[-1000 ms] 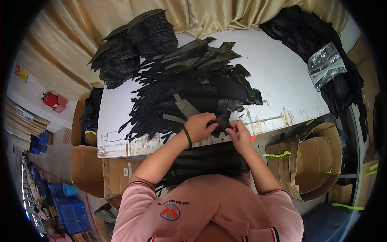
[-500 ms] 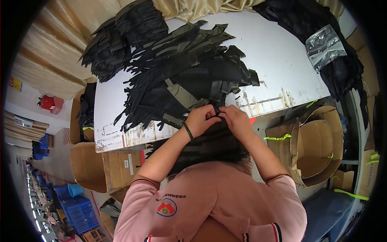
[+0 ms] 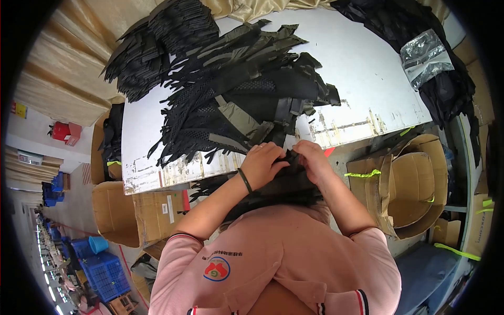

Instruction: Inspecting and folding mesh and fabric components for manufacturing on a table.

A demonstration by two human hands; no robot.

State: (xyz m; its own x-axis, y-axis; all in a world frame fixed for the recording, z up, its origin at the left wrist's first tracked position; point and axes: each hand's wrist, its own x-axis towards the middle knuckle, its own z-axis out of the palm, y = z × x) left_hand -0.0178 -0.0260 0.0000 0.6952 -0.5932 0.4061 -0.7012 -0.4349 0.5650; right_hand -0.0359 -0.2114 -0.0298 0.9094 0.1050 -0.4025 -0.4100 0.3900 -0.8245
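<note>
Close together at the table's near edge, both my hands grip a piece of black fabric (image 3: 292,156). My left hand (image 3: 264,164), with a dark bangle on its wrist, pinches it from the left. Thumb and fingers of my right hand (image 3: 312,159) close on its other side. More dark fabric pieces (image 3: 268,191) lie on my lap below. Just beyond my hands, a heap of black mesh and fabric pieces (image 3: 236,94) with strap ends spreads over the white table (image 3: 362,63).
Neat stacks of black pieces (image 3: 181,31) stand at the far left. Black fabric with a clear plastic bag (image 3: 426,58) hangs over the right side. Cardboard boxes stand left (image 3: 118,218) and right (image 3: 415,184) below the table. Blue crates (image 3: 105,275) are at lower left.
My hands have come slightly nearer to me and a little apart, with the fabric between them. My right hand has turned and its fingers point more upward.
</note>
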